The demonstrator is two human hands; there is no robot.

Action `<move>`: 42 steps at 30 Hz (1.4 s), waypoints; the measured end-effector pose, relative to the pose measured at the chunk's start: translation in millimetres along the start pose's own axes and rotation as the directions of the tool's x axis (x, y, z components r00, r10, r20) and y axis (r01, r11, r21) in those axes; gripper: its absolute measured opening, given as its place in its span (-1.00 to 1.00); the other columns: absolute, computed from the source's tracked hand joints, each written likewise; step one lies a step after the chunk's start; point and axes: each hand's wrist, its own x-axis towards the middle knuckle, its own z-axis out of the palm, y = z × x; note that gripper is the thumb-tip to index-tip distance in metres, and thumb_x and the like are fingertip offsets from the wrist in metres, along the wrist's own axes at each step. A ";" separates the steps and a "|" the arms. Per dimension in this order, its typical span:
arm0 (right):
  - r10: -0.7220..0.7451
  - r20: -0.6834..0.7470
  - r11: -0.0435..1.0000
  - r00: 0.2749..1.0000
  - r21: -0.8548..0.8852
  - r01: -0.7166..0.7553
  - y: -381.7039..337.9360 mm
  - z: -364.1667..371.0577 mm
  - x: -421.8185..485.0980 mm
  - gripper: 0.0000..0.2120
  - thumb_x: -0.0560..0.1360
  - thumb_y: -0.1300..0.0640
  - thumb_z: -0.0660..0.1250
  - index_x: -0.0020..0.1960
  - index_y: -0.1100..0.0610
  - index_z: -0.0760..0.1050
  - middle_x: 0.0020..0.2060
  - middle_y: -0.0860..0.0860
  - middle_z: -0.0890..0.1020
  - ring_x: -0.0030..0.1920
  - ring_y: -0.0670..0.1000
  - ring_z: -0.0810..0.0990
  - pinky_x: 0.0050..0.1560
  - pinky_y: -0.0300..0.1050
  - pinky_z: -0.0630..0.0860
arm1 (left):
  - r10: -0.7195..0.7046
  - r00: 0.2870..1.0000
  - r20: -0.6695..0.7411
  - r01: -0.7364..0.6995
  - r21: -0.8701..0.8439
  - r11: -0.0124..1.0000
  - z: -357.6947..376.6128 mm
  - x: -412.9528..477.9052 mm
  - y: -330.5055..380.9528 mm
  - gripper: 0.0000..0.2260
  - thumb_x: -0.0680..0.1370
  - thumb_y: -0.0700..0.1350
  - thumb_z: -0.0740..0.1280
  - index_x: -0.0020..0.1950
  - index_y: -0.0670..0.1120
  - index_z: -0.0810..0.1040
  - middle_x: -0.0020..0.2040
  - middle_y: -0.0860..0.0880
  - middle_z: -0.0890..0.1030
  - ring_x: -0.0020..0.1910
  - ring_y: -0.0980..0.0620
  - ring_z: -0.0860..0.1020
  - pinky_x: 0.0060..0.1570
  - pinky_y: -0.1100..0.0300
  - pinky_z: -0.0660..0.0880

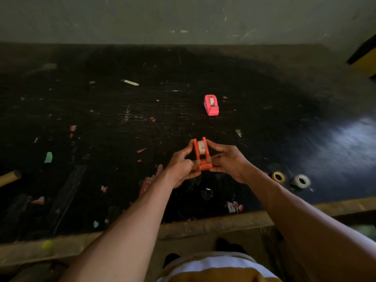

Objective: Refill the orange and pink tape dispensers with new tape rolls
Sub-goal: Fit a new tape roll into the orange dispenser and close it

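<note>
The orange tape dispenser (201, 154) is held just above the black table, cutter end toward me, with a pale tape roll (201, 147) seated between its side walls. My left hand (182, 167) grips its left side and my right hand (226, 161) grips its right side, fingers pinching near the roll and the base. The pink tape dispenser (211, 105) stands alone farther back on the table, a pale roll showing in its slot.
The black table (101, 119) is scratched and dotted with tape scraps. A yellow tape roll (278, 177) and a white tape roll (301, 181) lie at the right near the front edge. A wooden stick end (10, 177) pokes in at the left. A wall stands behind.
</note>
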 end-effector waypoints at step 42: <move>0.038 -0.075 0.994 0.996 -0.103 -0.045 -25.4 -217.9 169.1 -0.52 0.52 0.22 0.39 0.35 -0.16 0.44 -0.01 0.03 0.70 -0.02 -0.02 0.72 0.07 0.04 0.66 | 0.047 0.978 -0.201 0.053 0.462 0.885 156.7 208.0 134.3 -0.64 0.53 -0.17 0.44 0.29 0.11 0.60 0.07 0.00 0.69 0.03 0.03 0.65 0.02 0.07 0.65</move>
